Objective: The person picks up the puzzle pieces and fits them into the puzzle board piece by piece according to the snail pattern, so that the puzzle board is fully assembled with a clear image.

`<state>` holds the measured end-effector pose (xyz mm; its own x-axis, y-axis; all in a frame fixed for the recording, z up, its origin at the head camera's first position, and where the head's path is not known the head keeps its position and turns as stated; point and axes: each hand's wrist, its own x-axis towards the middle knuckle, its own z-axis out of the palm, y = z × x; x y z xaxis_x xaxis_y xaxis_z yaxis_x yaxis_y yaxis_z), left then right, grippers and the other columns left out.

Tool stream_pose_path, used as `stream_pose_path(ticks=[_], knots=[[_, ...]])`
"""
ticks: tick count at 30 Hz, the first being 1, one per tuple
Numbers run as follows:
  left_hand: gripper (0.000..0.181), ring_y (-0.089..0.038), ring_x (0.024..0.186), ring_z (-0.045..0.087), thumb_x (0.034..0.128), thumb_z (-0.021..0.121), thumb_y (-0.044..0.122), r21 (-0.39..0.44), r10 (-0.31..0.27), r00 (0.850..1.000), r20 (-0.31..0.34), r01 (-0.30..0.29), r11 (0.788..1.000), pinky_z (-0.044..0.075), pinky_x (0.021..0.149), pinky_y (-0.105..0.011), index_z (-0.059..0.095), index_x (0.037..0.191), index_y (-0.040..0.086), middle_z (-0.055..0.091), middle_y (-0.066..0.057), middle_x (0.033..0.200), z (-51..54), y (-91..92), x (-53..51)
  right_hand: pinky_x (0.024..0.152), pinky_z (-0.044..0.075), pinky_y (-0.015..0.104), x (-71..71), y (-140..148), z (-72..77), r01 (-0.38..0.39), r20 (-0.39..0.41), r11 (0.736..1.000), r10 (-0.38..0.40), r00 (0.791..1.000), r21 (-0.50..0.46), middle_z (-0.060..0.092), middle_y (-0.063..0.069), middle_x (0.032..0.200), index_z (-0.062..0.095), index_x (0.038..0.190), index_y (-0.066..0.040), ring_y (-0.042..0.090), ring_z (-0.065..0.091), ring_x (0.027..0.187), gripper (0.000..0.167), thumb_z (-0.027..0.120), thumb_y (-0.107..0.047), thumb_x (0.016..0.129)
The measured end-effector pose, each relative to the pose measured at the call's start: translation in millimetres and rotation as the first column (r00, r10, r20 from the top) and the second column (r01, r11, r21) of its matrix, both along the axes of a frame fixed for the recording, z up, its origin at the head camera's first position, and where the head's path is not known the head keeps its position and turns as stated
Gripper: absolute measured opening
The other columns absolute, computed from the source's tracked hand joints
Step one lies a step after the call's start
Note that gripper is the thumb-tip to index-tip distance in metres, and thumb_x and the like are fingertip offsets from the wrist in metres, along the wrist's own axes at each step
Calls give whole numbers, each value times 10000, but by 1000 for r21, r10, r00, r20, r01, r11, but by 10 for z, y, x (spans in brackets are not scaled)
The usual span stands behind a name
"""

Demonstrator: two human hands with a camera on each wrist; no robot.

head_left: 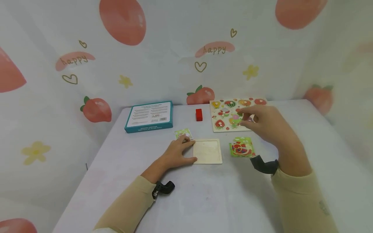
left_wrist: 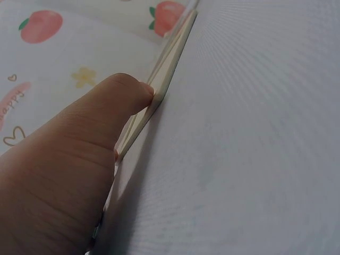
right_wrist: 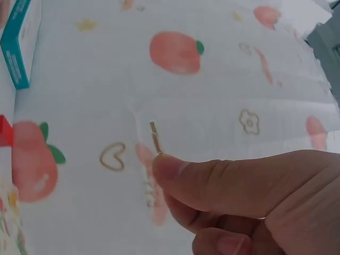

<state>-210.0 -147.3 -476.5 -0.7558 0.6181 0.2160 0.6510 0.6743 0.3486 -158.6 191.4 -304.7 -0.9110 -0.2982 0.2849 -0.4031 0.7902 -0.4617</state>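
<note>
A shallow square wooden tray [head_left: 207, 151] lies on the table. My left hand [head_left: 174, 155] rests at its left side, thumb and index fingertip spread on the rim. In the left wrist view, the thumb [left_wrist: 119, 98] presses on the pale tray edge [left_wrist: 172, 64]. Beyond that hand is a small green-and-white picture piece [head_left: 184, 132], partly covered by the fingers. My right hand [head_left: 271, 126] is raised above the table, pinching a small thin puzzle piece [head_left: 236, 118] with green and pink print. The right wrist view shows that piece edge-on [right_wrist: 155, 137], between thumb and finger.
Right of the tray lies a stack of green puzzle pieces [head_left: 242, 147] with a red and blue picture. Behind are a fruit peg board [head_left: 218, 129], a red block [head_left: 199, 115] and a teal box [head_left: 150, 118]. A printed cloth [head_left: 163, 71] hangs at the back.
</note>
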Motion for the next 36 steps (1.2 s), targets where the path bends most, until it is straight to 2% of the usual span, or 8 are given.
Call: stream_pose_path(ticks=[4, 7, 12, 18, 25, 30, 36], knots=[[706, -183, 1057, 488, 840, 790, 492, 0, -4, 1000, -5, 4, 1000, 426, 844, -377, 639, 1406, 98, 512, -50, 1238, -11, 31, -16, 644, 417, 374, 26, -166, -7, -30, -26, 999, 29, 999, -33, 701, 35, 951, 735, 1233, -60, 220, 494, 722, 292, 722, -107, 945], [708, -188, 1063, 483, 847, 784, 497, -4, 2, 1000, 23, -2, 1000, 423, 854, -376, 632, 1416, 103, 507, -51, 1245, -4, 49, -12, 654, 423, 376, 24, -293, -59, -54, -52, 997, 52, 997, -49, 693, 39, 957, 733, 1235, -67, 224, 489, 735, 300, 722, -82, 936], [709, -198, 1084, 480, 855, 774, 494, -19, 24, 997, 73, -23, 1000, 420, 873, -386, 618, 1433, 113, 500, -56, 1262, 18, 50, 15, 710, 436, 389, -23, -497, -201, -115, -78, 991, 109, 991, -72, 705, 27, 962, 734, 1226, -55, 221, 522, 793, 300, 734, -73, 926], [705, -203, 1083, 487, 854, 774, 493, -30, 25, 998, 52, -23, 999, 428, 870, -401, 626, 1422, 103, 504, -60, 1255, 9, 25, 3, 809, 500, 407, -118, -713, -393, -148, -51, 987, 145, 988, -69, 704, 24, 967, 736, 1211, -58, 246, 623, 922, 295, 756, -74, 917], [700, -199, 1031, 497, 840, 783, 491, -20, 5, 1000, 5, -5, 1000, 438, 837, -391, 642, 1402, 96, 503, -49, 1222, -10, 7, -41, 807, 514, 393, -217, -880, -597, -155, 9, 988, 156, 988, -22, 671, 6, 940, 730, 1221, -65, 266, 639, 937, 302, 754, -75, 920], [689, -204, 1043, 505, 844, 785, 484, -16, 6, 1000, 19, -5, 1000, 432, 841, -409, 645, 1399, 99, 508, -51, 1220, 11, 5, -20, 785, 493, 384, -257, -976, -742, -169, 100, 984, 174, 980, -54, 659, 14, 956, 736, 1219, -74, 282, 623, 929, 307, 771, -105, 915], [658, -205, 1049, 509, 851, 779, 490, -29, 13, 1000, 20, -12, 1000, 436, 841, -416, 662, 1374, 109, 504, -43, 1224, 27, 12, -7, 800, 497, 380, -321, -1039, -925, -145, 181, 985, 160, 970, -95, 651, 48, 1035, 746, 1210, -89, 261, 603, 951, 303, 780, -142, 914]])
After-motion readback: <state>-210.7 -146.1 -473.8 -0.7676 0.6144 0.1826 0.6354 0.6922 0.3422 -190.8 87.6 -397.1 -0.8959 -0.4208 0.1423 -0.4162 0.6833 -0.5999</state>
